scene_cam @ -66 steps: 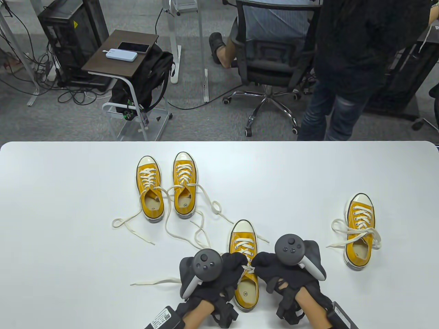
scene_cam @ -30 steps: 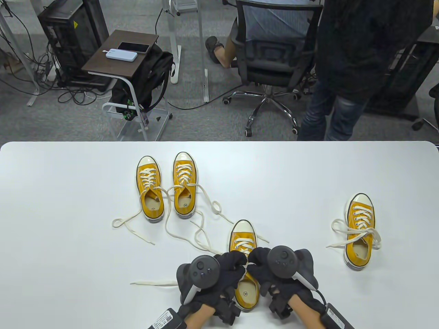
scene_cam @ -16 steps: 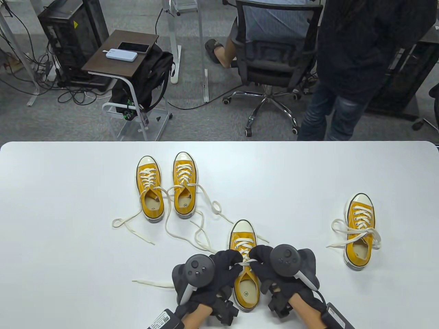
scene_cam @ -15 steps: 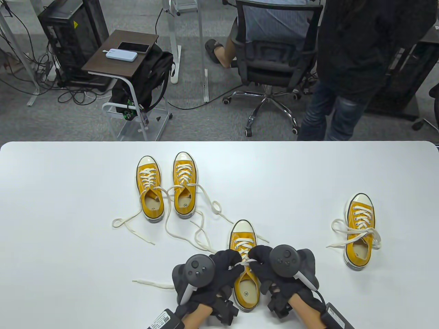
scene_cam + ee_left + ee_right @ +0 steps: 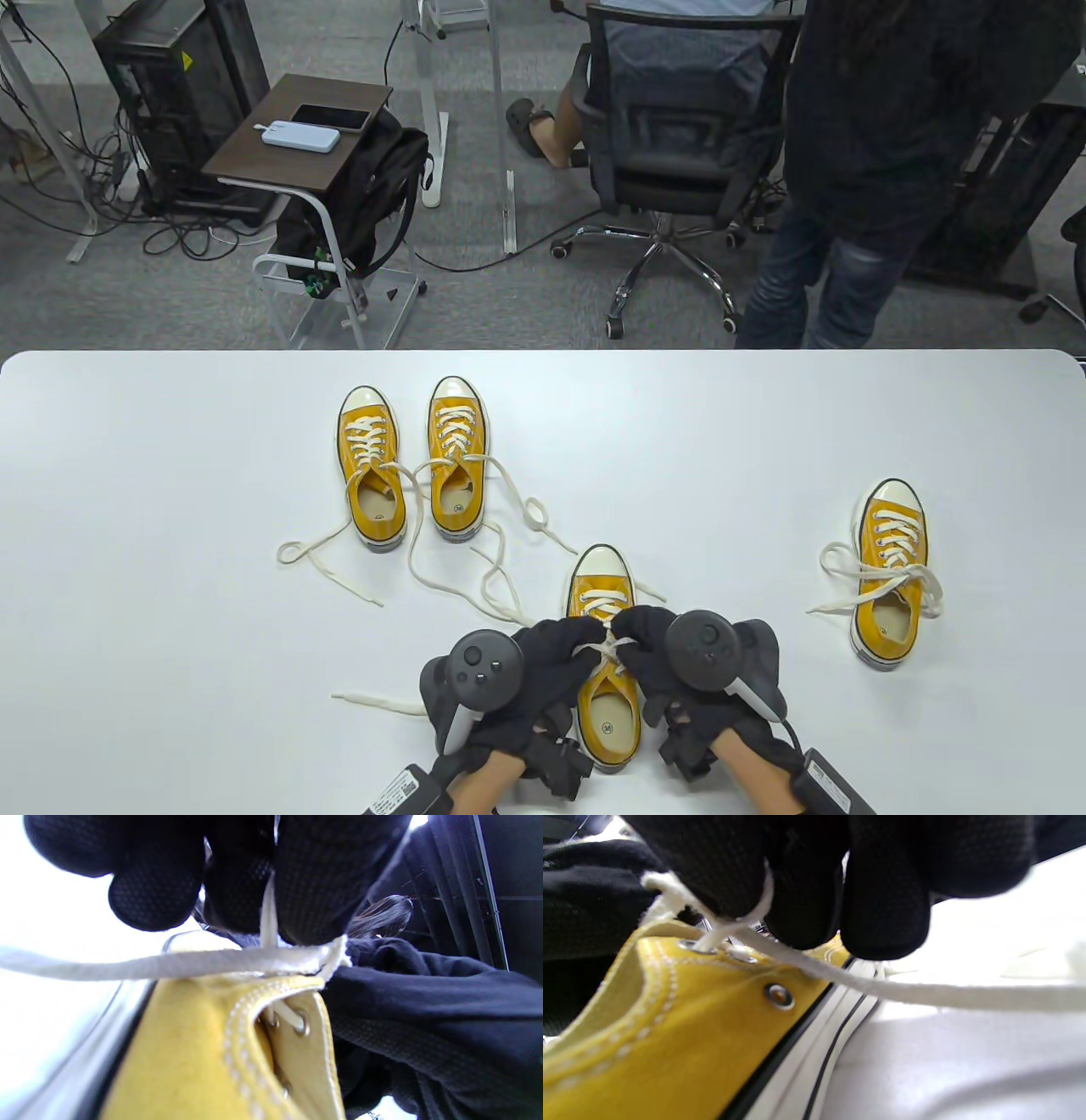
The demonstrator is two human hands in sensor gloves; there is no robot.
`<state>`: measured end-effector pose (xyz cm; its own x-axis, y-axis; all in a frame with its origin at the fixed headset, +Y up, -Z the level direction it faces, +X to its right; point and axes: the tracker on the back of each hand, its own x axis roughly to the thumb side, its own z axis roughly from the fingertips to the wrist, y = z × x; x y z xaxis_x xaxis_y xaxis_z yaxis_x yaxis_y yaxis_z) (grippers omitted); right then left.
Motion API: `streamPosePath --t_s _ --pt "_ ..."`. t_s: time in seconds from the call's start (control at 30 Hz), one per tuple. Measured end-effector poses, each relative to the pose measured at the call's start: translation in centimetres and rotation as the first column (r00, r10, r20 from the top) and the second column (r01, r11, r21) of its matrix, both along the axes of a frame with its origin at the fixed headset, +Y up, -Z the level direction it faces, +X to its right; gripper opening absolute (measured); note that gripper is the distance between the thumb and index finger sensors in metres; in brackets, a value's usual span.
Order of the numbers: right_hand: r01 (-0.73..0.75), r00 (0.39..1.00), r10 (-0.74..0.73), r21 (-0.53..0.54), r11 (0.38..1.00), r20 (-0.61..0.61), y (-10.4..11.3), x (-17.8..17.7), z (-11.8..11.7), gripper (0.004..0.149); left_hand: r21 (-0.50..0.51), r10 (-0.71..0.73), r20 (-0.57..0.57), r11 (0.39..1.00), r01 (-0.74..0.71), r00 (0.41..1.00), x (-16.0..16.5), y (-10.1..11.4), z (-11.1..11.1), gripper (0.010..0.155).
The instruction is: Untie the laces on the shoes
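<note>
In the table view the near shoe (image 5: 604,679) is seen by the table's (image 5: 170,594) near edge, left hand (image 5: 543,671) and right hand (image 5: 670,662) pinched on its lace (image 5: 607,647); in both wrist views taut lace (image 5: 169,963) is clamped, so tightening from opposed pulls is judged likely, though open room lies sideways.

Legible markings are few. In the table view, a round white size mark (image 5: 607,727) sits on the insole of the near shoe (image 5: 604,717), low in the frame; it appears to read "36", but the digits are small. A similar round mark (image 5: 459,508) sits on the insole of the second shoe from the left (image 5: 459,501), too small to read with certainty. A yellow triangular warning sign (image 5: 187,61) stands on the black computer tower (image 5: 174,93) at the upper left. White labels on the wrist units at the bottom edge carry print too small to read.
</note>
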<state>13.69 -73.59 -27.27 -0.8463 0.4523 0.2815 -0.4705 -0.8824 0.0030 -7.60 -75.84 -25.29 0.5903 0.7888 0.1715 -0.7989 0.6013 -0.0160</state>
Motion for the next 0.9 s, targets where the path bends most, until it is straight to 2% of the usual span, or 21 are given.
streamPosePath --t_s 0.07,0.17,0.27,0.37,0.4,0.43,0.6,0.67,0.9 --pt "0.004 0.999 -0.006 0.040 0.999 0.039 0.2 0.5 0.0 0.040 -0.020 0.014 -0.035 1.000 -0.015 0.999 -0.4 0.1 -0.1 0.039" --pt "0.064 0.995 -0.067 0.031 0.997 0.081 0.2 1.3 -0.1 0.038 -0.054 0.070 -0.087 0.996 -0.075 0.994 -1.2 -0.2 -0.2 0.042" --pt "0.045 0.996 -0.046 0.019 0.999 0.078 0.1 1.3 -0.3 0.042 -0.055 0.112 -0.098 0.992 -0.117 0.989 -1.6 -0.2 -0.4 0.040" --pt "0.027 0.997 -0.029 0.022 0.999 0.076 0.2 1.1 -0.3 0.040 -0.064 0.075 -0.078 0.995 -0.081 0.994 -1.3 0.1 -0.4 0.055" --pt "0.029 0.995 -0.032 0.039 0.999 0.089 0.3 1.2 -0.3 0.041 -0.051 0.071 -0.077 0.996 -0.076 0.995 -1.3 0.1 -0.4 0.049" --pt "0.029 0.993 -0.036 0.062 0.998 0.112 0.4 1.4 -0.3 0.041 -0.037 0.072 -0.073 0.996 -0.075 0.995 -1.3 0.2 -0.4 0.037" --pt "0.069 0.989 -0.076 0.053 0.996 0.131 0.8 2.4 -0.4 0.037 -0.048 0.132 -0.129 0.989 -0.139 0.983 -2.1 0.2 -0.6 0.038" --pt "0.065 0.990 -0.066 0.010 0.998 0.123 0.9 2.3 -0.5 0.038 -0.068 0.153 -0.152 0.984 -0.164 0.976 -2.7 0.0 -0.7 0.039" --pt "0.096 0.981 -0.103 0.048 0.994 0.164 0.9 2.6 -0.7 0.040 -0.083 0.215 -0.234 0.967 -0.240 0.948 -4.4 -0.3 -1.0 0.040"
